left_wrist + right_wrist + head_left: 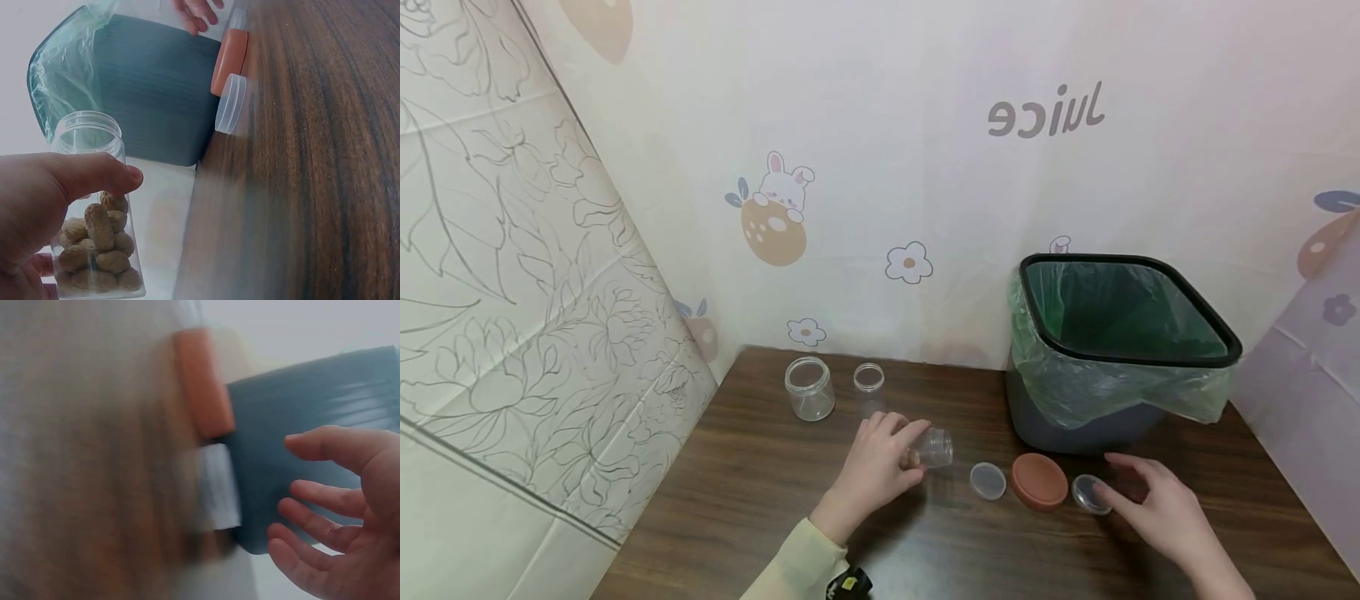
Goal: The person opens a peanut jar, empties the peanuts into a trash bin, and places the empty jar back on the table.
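My left hand [876, 467] grips a clear jar [937, 448] around its side, with the uncovered mouth pointing right in the head view. Unshelled peanuts [100, 250] fill the lower part of the jar in the left wrist view. At the right, my right hand [1168, 512] hovers with fingers spread and nothing between them, its thumb over a clear lid [1087, 493]. Left of that lid lie an orange lid [1039, 481] and another clear lid [988, 481], side by side on the wooden table [955, 550].
Behind the lids stands a dark bin [1067, 429] with a black rim and a pale green liner bag [1120, 392]. A wide clear jar [811, 392] and a narrower clear jar [869, 390] stand near the table's back edge. A printed cloth [880, 167] hangs behind.
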Tool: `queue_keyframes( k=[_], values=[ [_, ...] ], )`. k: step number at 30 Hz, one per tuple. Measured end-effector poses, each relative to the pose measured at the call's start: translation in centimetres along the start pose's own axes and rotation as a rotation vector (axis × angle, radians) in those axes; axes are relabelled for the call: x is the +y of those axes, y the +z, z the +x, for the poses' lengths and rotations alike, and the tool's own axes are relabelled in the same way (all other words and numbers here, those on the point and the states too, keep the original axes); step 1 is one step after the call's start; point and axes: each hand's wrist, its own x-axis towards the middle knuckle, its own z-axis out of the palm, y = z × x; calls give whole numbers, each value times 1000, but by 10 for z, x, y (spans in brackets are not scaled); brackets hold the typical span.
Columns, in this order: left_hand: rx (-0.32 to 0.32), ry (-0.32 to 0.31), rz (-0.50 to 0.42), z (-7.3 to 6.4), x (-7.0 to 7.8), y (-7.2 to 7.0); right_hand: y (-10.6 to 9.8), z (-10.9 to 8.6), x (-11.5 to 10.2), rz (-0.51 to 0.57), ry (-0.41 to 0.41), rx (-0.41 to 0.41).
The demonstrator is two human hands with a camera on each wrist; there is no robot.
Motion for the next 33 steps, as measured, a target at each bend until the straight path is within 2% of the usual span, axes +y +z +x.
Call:
queue_keyframes(
  k=[8, 11, 13, 16, 18, 20, 24, 29, 33],
  values=[
    [2, -6, 6, -1, -2, -3, -38, -5, -1, 55, 6, 198],
    [-3, -9, 8, -1, -3, -4, -53, -4, -1, 71, 41, 269],
    [-7, -11, 9, 0, -4, -5, -61, -4, -2, 108, 94, 327],
    [-8, -11, 10, 0, -5, -6, -71, 0, -8, 235, 202, 424],
    [-7, -11, 11, 1, -6, -8, -78, 5, -15, 362, 264, 495],
    [-3, -6, 12, 2, -6, -9, -85, 13, -22, 474, 292, 555],
    [11, 5, 11, 6, -7, -13, -97, 30, -30, 595, 242, 613],
    [43, 21, 7, 11, -9, -21, -103, 51, -33, 595, 100, 605],
    [65, 26, 4, 15, -10, -28, -106, 69, -32, 658, -7, 594]
  ],
)
